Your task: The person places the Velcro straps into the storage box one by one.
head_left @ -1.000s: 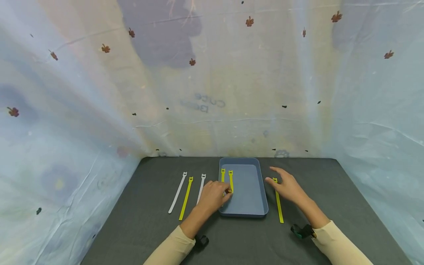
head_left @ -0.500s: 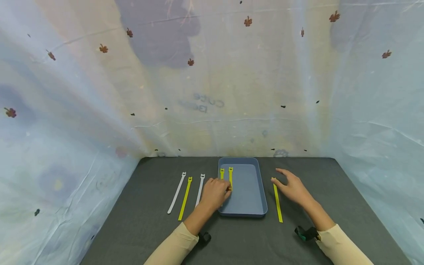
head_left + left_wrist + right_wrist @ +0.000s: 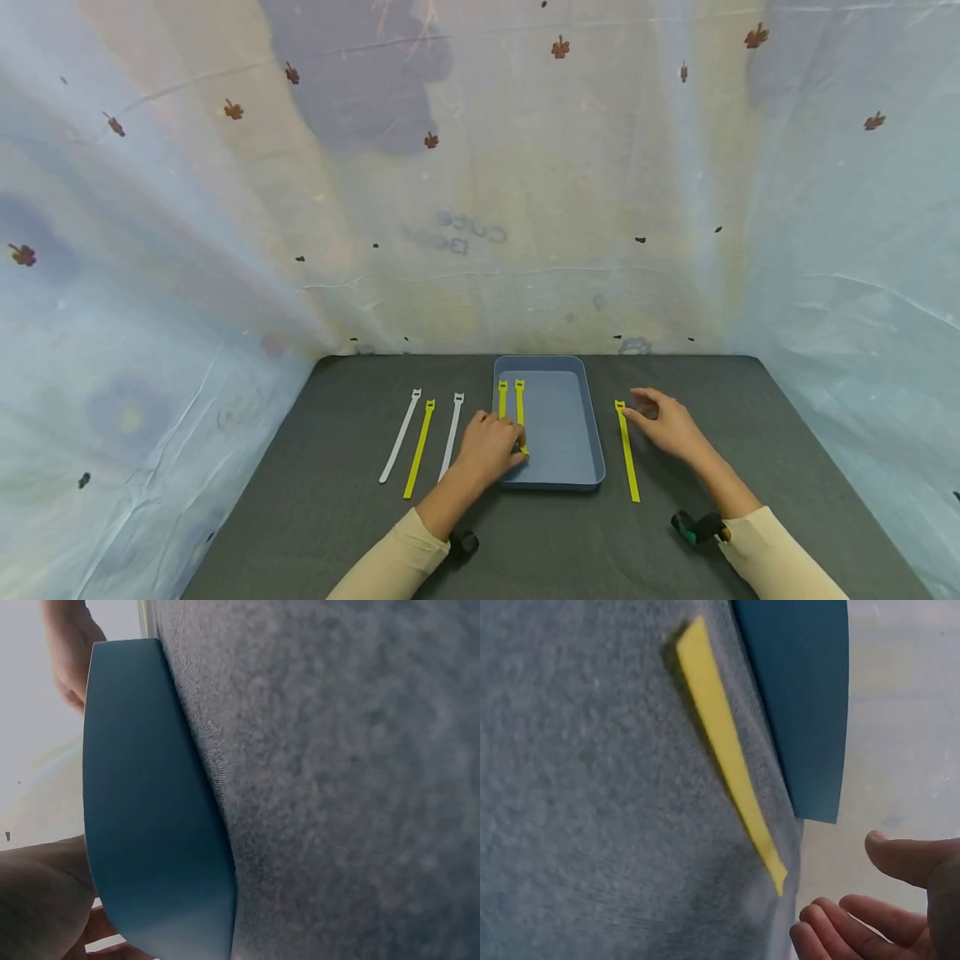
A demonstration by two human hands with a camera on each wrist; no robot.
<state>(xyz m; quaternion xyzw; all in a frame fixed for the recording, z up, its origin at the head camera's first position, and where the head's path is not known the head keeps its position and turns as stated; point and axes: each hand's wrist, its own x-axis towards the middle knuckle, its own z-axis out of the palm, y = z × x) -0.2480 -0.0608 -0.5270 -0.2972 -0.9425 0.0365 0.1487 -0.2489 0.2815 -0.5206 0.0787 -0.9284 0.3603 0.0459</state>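
Light is soft, even and fairly bright, diffused through the pale backdrop (image 3: 480,208) that wraps the scene; no single source shows. Shadows are faint: a thin dark edge under the tray (image 3: 592,479) and the hands on the dark mat (image 3: 300,500). No glare. The head view is sharp in the middle but bends strongly at the edges, so the backdrop curves and stretches on the left and right. The left wrist view is very close and soft, the mat (image 3: 345,780) a grainy blur, the tray wall (image 3: 150,810) smooth. The right wrist view is a little sharper; the yellow strap (image 3: 727,757) shows a soft shadow along its left side.
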